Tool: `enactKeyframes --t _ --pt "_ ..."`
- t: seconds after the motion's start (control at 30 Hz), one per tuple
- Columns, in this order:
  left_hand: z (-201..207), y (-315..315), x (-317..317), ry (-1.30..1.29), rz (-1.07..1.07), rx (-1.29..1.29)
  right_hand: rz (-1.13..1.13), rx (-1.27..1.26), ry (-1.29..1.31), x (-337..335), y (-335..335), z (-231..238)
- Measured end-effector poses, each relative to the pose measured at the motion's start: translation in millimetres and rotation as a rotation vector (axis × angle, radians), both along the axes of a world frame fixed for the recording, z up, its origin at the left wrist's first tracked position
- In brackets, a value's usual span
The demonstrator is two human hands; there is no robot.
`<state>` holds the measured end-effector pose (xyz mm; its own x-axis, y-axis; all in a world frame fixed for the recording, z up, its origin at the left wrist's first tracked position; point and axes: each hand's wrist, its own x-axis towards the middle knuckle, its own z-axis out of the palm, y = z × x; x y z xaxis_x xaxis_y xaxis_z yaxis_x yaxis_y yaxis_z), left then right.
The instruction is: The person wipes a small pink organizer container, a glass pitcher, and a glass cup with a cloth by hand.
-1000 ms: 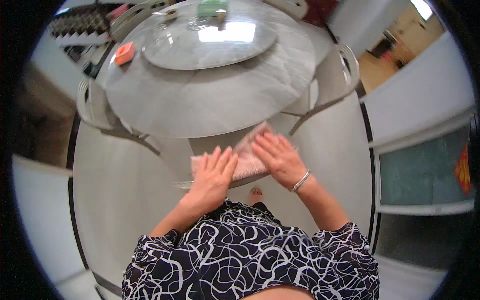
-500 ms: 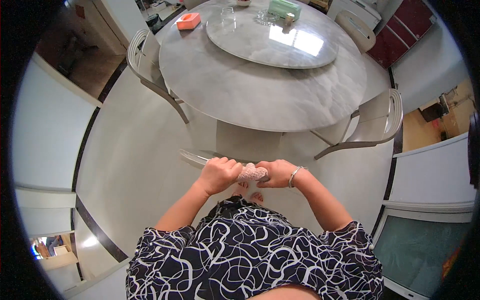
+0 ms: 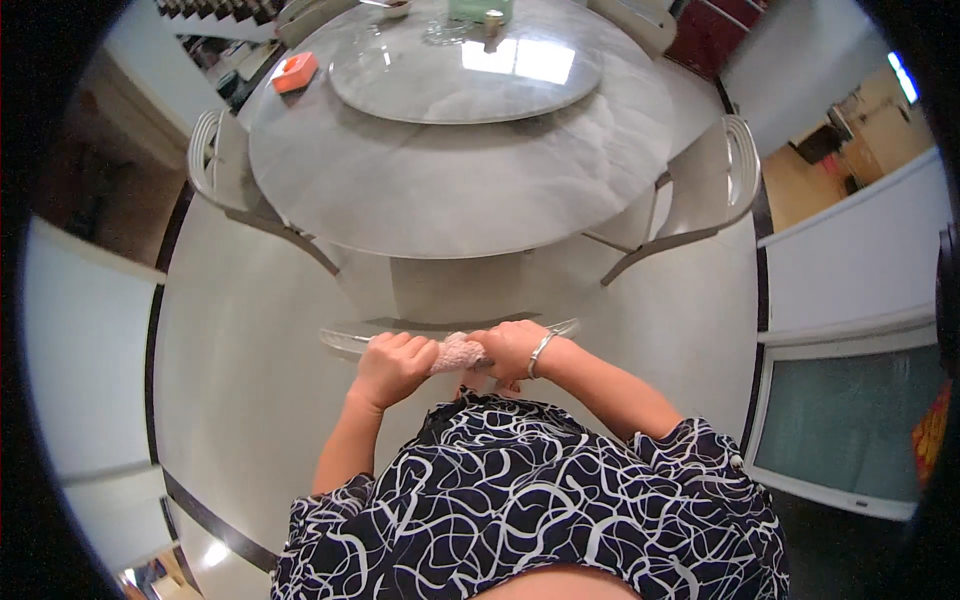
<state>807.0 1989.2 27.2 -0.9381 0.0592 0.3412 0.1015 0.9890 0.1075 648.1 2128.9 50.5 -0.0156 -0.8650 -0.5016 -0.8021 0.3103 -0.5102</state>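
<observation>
A pink, textured cloth (image 3: 459, 354) is bunched between my two hands in front of my body. My left hand (image 3: 394, 368) is closed in a fist round its left end. On the other end my right hand (image 3: 510, 347) is closed too, its fingers curled down and a silver bracelet at its wrist. Just beyond my hands is the curved top rail of a chair (image 3: 343, 339), sticking out past both of them. My fists partly cover the rail, and whether the cloth touches it I cannot tell.
Ahead stands a round marble table (image 3: 450, 200) with a turntable (image 3: 450, 105). An orange tissue box (image 3: 295, 72) lies at its left, a green box (image 3: 480, 10) at the back. Chairs flank it: one left (image 3: 235, 165), one right (image 3: 705, 185). A glass-panelled door (image 3: 840, 420) is at the right.
My view has shifted, so the table and chairs sit further left and higher. Both hands appear a little further left, still on the cloth. More of the chair rail shows beyond my right hand.
</observation>
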Motion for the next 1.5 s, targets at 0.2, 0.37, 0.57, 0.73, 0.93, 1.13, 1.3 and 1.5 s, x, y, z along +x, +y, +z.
enactKeyframes --t 0.2,0.37,0.57,0.73,0.93,1.13,1.3,1.5 --pt "14 5 -5 -0.123 0.016 0.127 -0.036 -0.058 -0.009 2 5 -3" --pt "28 29 -39 -0.212 -0.089 0.360 -0.139 -0.353 0.057 -2 33 -10" --pt "52 86 -92 -0.208 -0.249 0.305 -0.326 -0.533 -0.010 -46 121 8" --pt "49 166 -154 -0.351 -0.303 0.236 -0.502 -0.452 -0.011 -91 225 -3" --pt "44 293 -248 -0.516 -0.421 0.328 -0.649 -0.317 -0.044 -150 364 -17" --pt "49 356 -318 -0.588 -0.459 0.367 -0.723 -0.366 -0.021 -217 432 -1" --pt "52 375 -384 -0.470 -0.384 0.349 -0.680 -0.438 0.019 -297 447 -11" --pt "55 386 -492 -0.178 -0.308 0.425 -0.553 -0.531 0.081 -429 446 6"
